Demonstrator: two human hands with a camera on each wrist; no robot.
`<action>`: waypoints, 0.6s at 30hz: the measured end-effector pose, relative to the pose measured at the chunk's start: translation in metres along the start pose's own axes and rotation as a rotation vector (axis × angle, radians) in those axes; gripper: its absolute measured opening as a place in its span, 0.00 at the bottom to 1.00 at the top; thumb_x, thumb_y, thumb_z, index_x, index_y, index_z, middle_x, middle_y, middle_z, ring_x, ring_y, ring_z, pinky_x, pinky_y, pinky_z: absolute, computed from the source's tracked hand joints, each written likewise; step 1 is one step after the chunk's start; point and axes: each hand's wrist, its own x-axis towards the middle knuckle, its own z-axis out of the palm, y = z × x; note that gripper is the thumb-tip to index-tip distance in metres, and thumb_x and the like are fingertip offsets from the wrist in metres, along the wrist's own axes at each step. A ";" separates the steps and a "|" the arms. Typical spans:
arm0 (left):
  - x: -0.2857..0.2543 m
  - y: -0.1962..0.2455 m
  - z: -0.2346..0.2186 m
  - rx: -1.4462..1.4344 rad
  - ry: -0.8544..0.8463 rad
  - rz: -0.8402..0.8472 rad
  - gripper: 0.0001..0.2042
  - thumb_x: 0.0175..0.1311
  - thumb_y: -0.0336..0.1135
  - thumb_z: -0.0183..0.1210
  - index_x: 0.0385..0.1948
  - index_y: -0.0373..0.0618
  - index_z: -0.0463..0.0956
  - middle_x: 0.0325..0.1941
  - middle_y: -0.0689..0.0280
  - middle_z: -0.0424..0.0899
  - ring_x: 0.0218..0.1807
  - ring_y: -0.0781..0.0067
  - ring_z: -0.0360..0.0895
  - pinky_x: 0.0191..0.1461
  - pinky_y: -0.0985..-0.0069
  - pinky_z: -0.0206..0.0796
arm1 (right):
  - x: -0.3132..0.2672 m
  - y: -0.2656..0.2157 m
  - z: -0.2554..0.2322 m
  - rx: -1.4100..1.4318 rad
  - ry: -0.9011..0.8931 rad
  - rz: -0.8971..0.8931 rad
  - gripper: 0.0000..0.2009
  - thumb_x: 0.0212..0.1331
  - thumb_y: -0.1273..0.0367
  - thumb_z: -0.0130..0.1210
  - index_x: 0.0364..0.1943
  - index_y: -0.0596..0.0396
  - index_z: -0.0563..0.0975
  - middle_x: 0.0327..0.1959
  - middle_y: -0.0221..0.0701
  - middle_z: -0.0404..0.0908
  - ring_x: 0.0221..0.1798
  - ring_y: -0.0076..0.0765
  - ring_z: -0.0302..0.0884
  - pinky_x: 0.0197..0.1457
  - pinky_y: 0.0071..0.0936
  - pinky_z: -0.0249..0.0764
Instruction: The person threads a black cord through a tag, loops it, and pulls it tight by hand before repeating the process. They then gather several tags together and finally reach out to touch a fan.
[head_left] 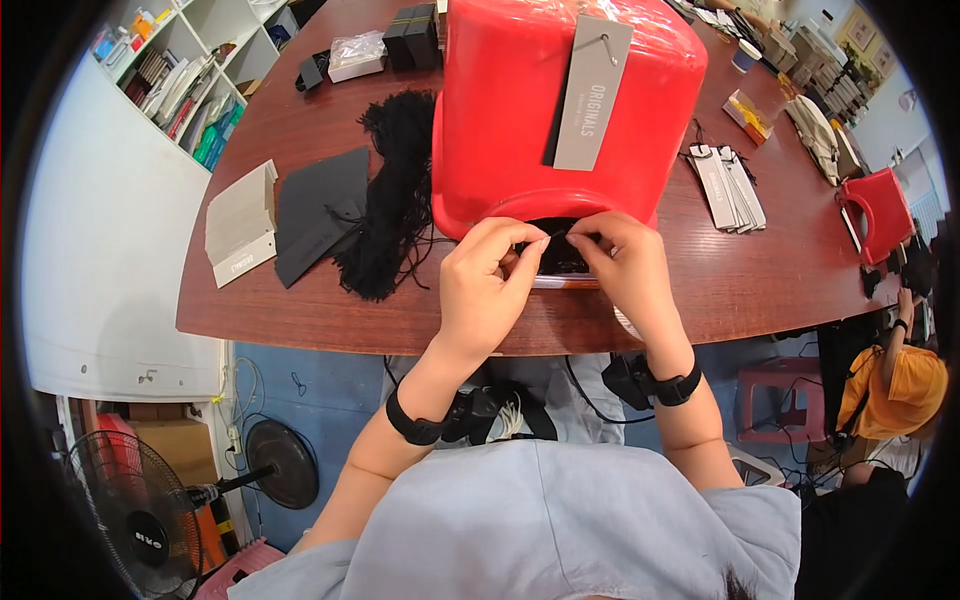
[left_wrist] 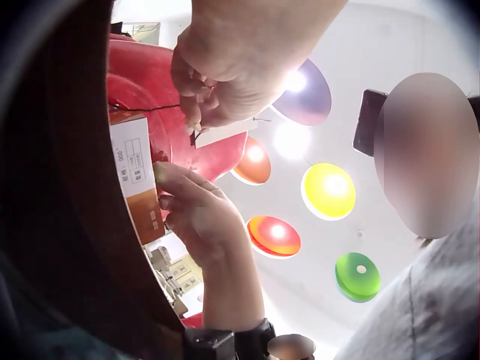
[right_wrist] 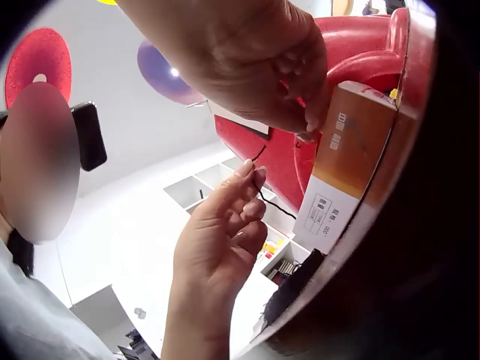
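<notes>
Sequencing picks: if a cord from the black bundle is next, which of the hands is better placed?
Probably left: the left hand sits nearer the bundle than the right hand. It pinches a cord, though, so likely must release that first.

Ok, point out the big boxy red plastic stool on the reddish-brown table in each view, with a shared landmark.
Head: the big boxy red plastic stool, top centre.
Left wrist: the stool, upper left.
Right wrist: the stool, upper right to centre.
Shared landmark: the person's bare left hand, mid-picture in head, top centre in left wrist, lower centre in right wrist.
</notes>
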 end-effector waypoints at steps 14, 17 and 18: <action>-0.002 0.001 0.012 0.119 0.126 0.250 0.05 0.44 0.21 0.57 0.24 0.39 0.73 0.25 0.63 0.75 0.22 0.71 0.73 0.21 0.81 0.63 | -0.004 -0.019 -0.013 0.749 -0.065 0.481 0.06 0.49 0.73 0.54 0.26 0.65 0.75 0.20 0.32 0.77 0.20 0.18 0.70 0.23 0.13 0.67; -0.002 0.001 0.013 0.155 0.132 0.246 0.05 0.44 0.21 0.57 0.23 0.40 0.73 0.25 0.63 0.75 0.22 0.70 0.73 0.21 0.80 0.63 | -0.004 -0.020 -0.015 0.740 -0.064 0.485 0.06 0.49 0.74 0.54 0.26 0.65 0.75 0.20 0.31 0.77 0.20 0.18 0.71 0.23 0.13 0.67; -0.002 0.001 0.014 0.155 0.131 0.247 0.05 0.44 0.21 0.57 0.23 0.40 0.73 0.25 0.63 0.75 0.22 0.70 0.73 0.21 0.80 0.63 | -0.004 -0.021 -0.015 0.740 -0.063 0.486 0.06 0.49 0.74 0.54 0.26 0.65 0.75 0.20 0.31 0.77 0.20 0.18 0.71 0.23 0.13 0.67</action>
